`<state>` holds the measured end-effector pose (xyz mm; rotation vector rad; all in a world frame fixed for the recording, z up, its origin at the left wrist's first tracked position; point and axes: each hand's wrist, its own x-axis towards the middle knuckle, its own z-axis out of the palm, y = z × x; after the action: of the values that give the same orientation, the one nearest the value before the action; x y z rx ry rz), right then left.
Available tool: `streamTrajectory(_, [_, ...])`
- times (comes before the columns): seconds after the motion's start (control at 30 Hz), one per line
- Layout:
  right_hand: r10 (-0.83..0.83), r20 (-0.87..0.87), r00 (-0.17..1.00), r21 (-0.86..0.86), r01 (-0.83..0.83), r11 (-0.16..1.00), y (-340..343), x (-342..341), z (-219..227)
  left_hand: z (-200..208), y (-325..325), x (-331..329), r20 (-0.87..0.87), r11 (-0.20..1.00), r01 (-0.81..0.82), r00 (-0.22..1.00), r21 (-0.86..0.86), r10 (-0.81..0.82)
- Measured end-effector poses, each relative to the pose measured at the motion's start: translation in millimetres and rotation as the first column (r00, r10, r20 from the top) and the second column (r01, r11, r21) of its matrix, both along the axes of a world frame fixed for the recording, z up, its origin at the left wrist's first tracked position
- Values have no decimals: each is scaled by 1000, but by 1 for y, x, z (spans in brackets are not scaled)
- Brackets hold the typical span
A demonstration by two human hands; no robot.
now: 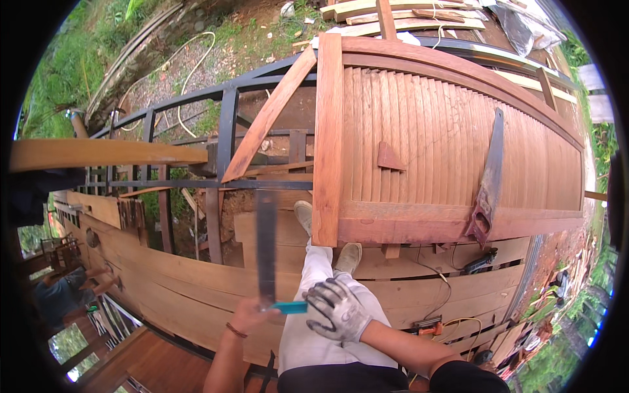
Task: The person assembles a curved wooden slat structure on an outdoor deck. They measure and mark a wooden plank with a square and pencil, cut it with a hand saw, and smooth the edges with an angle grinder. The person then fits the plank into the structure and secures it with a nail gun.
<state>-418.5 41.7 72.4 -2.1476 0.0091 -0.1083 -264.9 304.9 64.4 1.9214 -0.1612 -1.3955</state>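
The bare left hand (250, 317) has a narrow grip, holding a square at its corner, the dark blade (266, 245) reaching to the far side and the teal handle (290, 307) turned right. The square is above the person's pale trousers (360, 347) and the plank floor (426, 299), left of the louvred wooden panel (452, 144). The gloved right hand (337, 311) is at the handle's right end, fingers bent; whether its grip closes on the handle I cannot tell. On the panel lie a handsaw (490, 173), toward the right, and a small reddish wood offcut (390, 157), further left. A loose wooden strip (270, 114) slants across the dark metal frame (228, 128) on the far left. An orange-and-black tool (429, 327) lies near right. Another person (62, 295) is at the left edge.
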Motion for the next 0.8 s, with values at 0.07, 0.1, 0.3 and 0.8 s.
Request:
streamTrajectory(0.07, [89, -143, 986, -25, -93, 995, 9, 0, 12, 19, -44, 0, -66, 980, 198, 978, -31, -200])
streamTrajectory(0.1, [75, -302, 950, 58, -61, 996, 10, -3, 8, 21, -72, 1, -76, 960, 257, 961, -114, -267])
streamTrajectory(0.3, [-322, -266, 909, -215, 270, 938, -83, -4, -12, -3, -228, 40, 110, 736, 599, 794, -316, -598])
streamTrajectory(0.8, [-716, -212, 665, -768, 340, 542, -211, -28, -98, -136, -372, 134, 974, 822, 564, 133, 76, -181])
